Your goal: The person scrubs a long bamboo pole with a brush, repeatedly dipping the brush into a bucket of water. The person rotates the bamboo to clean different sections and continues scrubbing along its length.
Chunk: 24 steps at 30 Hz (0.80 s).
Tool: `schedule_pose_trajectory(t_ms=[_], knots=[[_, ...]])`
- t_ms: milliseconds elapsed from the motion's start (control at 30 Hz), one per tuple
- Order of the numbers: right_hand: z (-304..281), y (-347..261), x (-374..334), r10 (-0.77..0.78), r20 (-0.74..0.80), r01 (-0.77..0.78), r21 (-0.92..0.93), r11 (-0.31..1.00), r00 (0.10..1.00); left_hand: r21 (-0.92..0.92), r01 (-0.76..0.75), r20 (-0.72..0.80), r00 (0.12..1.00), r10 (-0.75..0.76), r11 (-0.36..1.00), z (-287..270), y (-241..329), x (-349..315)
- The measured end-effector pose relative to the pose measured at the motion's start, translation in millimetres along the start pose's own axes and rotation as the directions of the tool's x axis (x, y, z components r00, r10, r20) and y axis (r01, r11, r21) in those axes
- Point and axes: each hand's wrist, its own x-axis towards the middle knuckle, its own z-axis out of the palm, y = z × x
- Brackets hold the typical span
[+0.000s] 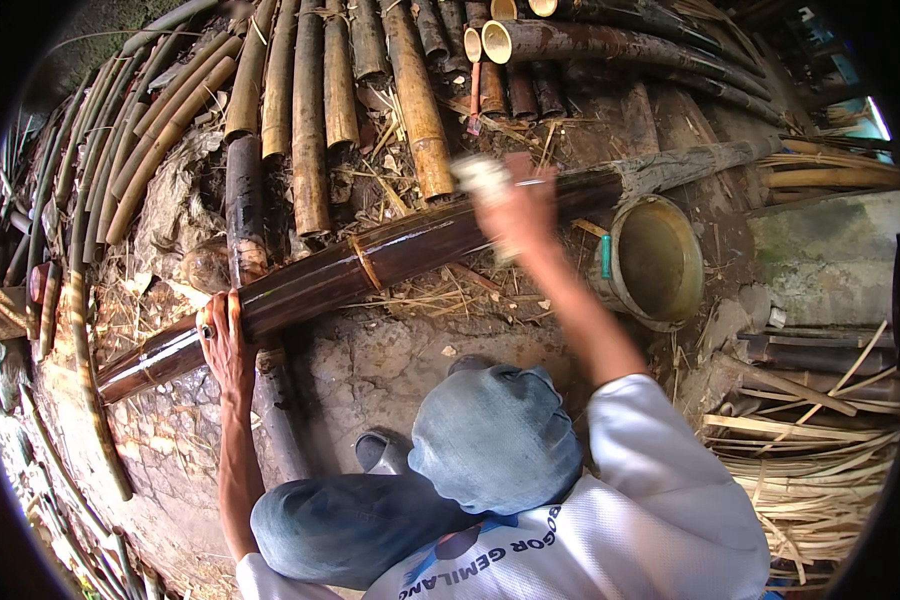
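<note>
A long, thick bamboo pole (425, 250), dark and glossy with wet along much of its length, lies slantwise from the lower left to the upper right. My left hand (222, 338), a ring on one finger, grips its near side toward the left end. Over the pole's right half, my right hand (520, 215) is smeared by motion. A whitish wad (483, 178) shows in its fingers; whether it is cloth or sponge I cannot tell. Just below the pole, right of my right forearm, stands a round bucket (684, 245) with a greenish thing at its rim.
Several bamboo poles (310, 130) lie side by side beyond the work. Cut bamboo tubes (580, 42) are stacked at the far right. Split bamboo strips (820, 490) are piled at the near right, below a concrete block (825, 255). A dark pole (282, 420) runs under the wet one.
</note>
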Motion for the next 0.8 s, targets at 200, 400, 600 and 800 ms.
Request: schedule_pose_trajectory(t_ms=[200,400,600,800], knots=[[-13,126,46,0.321,0.406,-0.348,-0.009,0.938,0.855,-0.017,-0.012,-0.074,0.997,0.010,1.000,14,12,-4],[39,-138,-13,-0.433,0.079,0.414,0.183,0.892,0.898,-0.139,0.018,0.102,0.995,-0.004,0.990,-24,35,17],[-23,-57,-10,-0.033,0.275,-0.021,0.191,0.981,0.961,-0.163,0.037,0.620,0.781,0.073,0.986,-45,-17,55],[-64,156,35,0.363,0.202,-0.322,-0.210,0.923,0.910,-0.244,0.023,0.363,0.929,0.069,0.970,-17,7,11]])
